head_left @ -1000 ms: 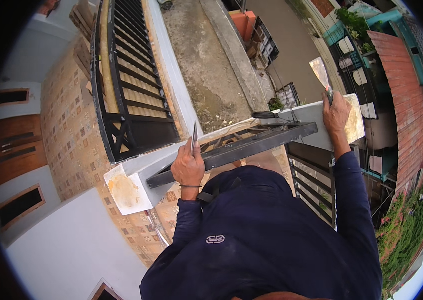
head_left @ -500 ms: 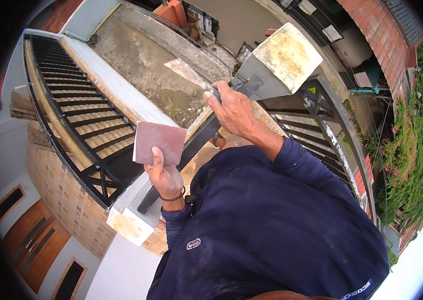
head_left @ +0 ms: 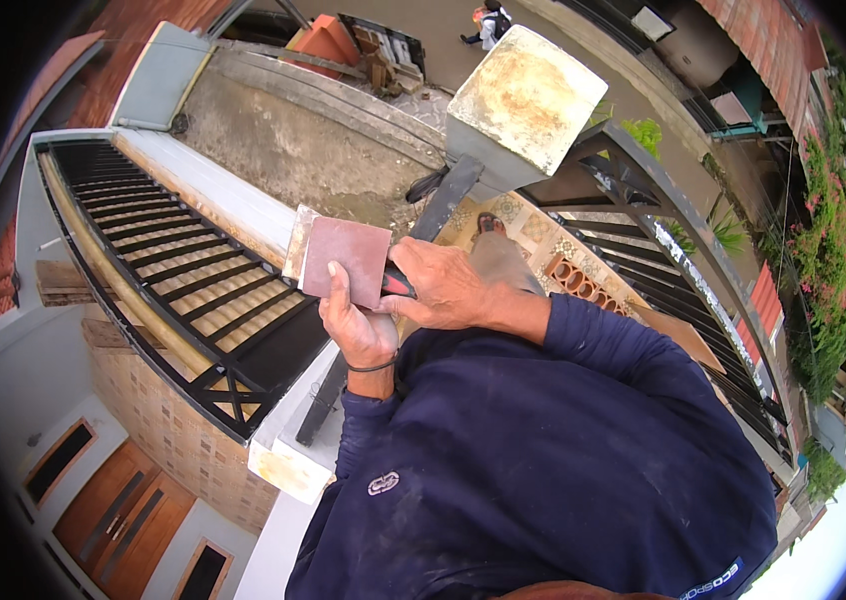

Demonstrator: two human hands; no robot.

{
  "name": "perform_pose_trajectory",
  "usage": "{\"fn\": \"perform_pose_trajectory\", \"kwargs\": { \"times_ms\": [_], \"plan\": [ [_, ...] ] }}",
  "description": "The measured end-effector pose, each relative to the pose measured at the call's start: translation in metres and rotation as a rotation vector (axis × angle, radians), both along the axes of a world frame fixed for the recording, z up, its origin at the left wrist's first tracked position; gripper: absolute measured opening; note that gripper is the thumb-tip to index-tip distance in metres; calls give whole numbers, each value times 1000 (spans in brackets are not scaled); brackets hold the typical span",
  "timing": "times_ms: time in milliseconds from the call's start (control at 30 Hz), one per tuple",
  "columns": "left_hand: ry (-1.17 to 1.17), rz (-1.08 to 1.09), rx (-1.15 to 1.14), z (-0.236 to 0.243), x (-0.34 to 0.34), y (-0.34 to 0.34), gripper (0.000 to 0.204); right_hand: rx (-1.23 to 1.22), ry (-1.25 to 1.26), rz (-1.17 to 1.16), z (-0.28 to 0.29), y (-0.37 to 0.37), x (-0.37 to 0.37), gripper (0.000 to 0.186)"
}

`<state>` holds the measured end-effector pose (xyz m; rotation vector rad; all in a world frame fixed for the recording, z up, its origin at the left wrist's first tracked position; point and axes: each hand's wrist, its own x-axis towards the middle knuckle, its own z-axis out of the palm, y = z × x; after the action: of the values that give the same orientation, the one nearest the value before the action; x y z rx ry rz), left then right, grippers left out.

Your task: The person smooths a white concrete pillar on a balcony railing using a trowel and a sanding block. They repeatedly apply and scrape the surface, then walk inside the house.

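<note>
A folded sheet of reddish-brown sandpaper (head_left: 351, 252) is in my left hand (head_left: 361, 335), the thumb pressed on its front face. My right hand (head_left: 451, 287) grips the black and red handle of a putty knife (head_left: 399, 284). The two hands are close together in front of my chest. Behind the sandpaper, the end of the knife's pale, stained blade shows past the sheet's far-left edge; the rest of the blade is hidden. Whether blade and sheet touch, I cannot tell.
A grey pillar with a stained white top (head_left: 528, 100) stands ahead, joined by a dark metal bar (head_left: 448, 197). Black railings run left (head_left: 178, 265) and right (head_left: 643, 265). Below are a tiled floor and terracotta blocks (head_left: 583, 283). A person (head_left: 488, 24) is far off on the road.
My right hand has brought the putty knife left and closer to my body, its blade now behind the sandpaper. My left hand has shifted slightly right. The view has shifted too.
</note>
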<state>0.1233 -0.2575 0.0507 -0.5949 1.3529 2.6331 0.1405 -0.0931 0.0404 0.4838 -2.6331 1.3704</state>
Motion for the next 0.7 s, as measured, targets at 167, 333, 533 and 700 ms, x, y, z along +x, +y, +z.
{"fn": "perform_pose_trajectory", "kwargs": {
  "times_ms": [167, 333, 533, 700],
  "plan": [
    [76, 5, -55, 7, -7, 10, 44, -618, -461, -123, 8, 21, -12, 68],
    [57, -95, -14, 10, -6, 33, 40, -994, -554, -114, 16, 30, -26, 56],
    [63, -125, -164, 9, -12, 54, 37, -1131, -662, -241, 23, 36, -24, 44],
    [112, -188, -219, 8, -16, 68, 38, -998, -622, -353, 27, 46, -26, 34]
  ]
}}
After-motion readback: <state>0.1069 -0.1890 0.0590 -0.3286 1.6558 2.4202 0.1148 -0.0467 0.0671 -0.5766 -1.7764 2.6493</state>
